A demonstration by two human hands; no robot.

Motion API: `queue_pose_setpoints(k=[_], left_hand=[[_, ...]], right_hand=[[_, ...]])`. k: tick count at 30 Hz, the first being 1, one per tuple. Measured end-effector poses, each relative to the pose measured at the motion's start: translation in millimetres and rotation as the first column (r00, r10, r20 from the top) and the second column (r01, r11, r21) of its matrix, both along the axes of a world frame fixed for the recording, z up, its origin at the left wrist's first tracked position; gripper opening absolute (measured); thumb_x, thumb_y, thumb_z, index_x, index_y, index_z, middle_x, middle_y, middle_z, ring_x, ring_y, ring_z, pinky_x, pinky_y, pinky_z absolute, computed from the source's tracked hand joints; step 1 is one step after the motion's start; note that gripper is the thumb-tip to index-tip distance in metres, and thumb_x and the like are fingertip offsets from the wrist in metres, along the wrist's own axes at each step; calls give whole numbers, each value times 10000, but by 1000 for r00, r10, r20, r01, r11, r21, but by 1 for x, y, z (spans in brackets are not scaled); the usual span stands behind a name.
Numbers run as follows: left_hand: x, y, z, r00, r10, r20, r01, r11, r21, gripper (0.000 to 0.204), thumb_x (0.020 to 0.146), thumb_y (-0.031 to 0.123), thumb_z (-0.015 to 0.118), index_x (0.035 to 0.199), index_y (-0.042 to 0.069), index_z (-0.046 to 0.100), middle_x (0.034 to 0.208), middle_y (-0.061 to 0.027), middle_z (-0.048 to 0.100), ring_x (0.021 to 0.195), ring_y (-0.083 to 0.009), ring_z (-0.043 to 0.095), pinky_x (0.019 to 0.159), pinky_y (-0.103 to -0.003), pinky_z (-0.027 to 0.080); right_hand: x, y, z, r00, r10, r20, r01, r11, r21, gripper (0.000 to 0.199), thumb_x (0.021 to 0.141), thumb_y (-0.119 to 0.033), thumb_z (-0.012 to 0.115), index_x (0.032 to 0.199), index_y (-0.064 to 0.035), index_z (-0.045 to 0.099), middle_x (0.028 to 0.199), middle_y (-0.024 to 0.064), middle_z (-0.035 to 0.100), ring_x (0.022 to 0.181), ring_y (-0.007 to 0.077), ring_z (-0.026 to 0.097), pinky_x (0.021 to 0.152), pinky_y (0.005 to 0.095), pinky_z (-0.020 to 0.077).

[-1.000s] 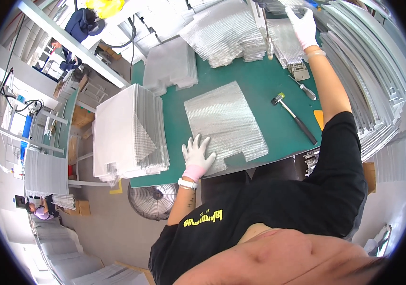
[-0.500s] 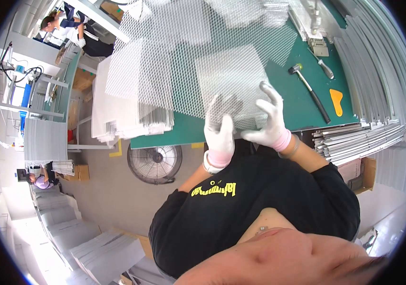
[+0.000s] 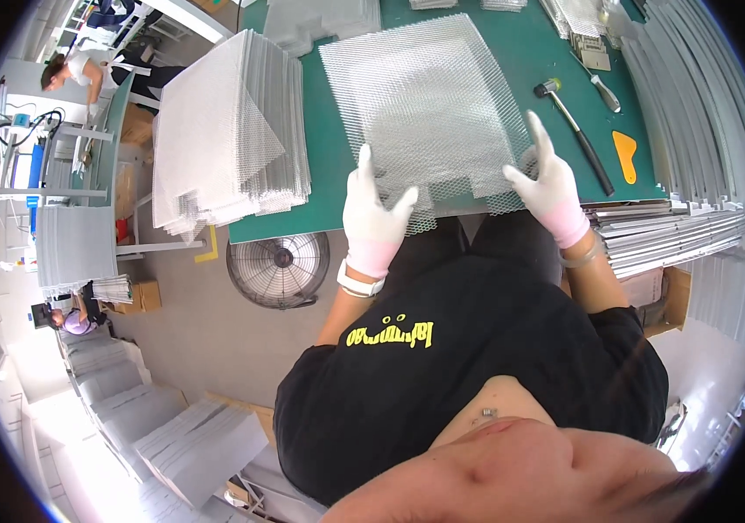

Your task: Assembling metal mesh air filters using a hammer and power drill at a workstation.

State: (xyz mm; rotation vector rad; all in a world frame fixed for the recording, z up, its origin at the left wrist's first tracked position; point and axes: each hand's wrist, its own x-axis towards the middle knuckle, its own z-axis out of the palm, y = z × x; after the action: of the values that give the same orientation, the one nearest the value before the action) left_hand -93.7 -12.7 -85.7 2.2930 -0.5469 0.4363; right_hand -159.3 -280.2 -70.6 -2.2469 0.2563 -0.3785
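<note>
Both gloved hands are on a sheet of silvery metal mesh (image 3: 429, 109) lying flat on the green counter (image 3: 337, 187). The left hand (image 3: 374, 218) and right hand (image 3: 548, 185) sit well apart at the sheet's near edge, fingers spread and pressing on it, not clamped around it. Right of the mesh there's a hammer (image 3: 574, 132) and an orange scraper (image 3: 625, 155). A tall stack of the same mesh sheets (image 3: 228, 131) stands to the left.
</note>
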Motion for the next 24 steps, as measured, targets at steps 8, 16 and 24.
queue_pose_setpoints(k=[8, 16, 24], left_hand=[[36, -6, -24, 995, 63, -83, -38, 961, 273, 817, 781, 374, 818, 1433, 8, 488, 995, -159, 593, 905, -328, 624, 802, -416, 531], [47, -9, -44, 967, 147, -208, -39, 893, 449, 825, 800, 451, 783, 1455, 42, 493, 1138, -203, 616, 1027, -350, 644, 878, -435, 546], [52, -10, -39, 950, 172, -259, -32, 883, 468, 835, 779, 480, 790, 1458, 79, 514, 1155, -207, 613, 1047, -358, 639, 900, -443, 539]], right_hand=[[30, -7, -34, 997, 9, -74, -16, 996, -91, 748, 848, -269, 745, 1482, -45, 418, 1025, 251, 689, 947, 424, 673, 827, 445, 547], [40, -5, -65, 997, 13, -71, -34, 952, -305, 660, 882, -341, 700, 1450, -86, 483, 1164, 224, 680, 1070, 390, 653, 918, 432, 528], [45, -9, -54, 975, 48, -216, -107, 956, -272, 628, 906, -340, 668, 1440, -64, 488, 1202, 220, 673, 1103, 376, 645, 961, 427, 511]])
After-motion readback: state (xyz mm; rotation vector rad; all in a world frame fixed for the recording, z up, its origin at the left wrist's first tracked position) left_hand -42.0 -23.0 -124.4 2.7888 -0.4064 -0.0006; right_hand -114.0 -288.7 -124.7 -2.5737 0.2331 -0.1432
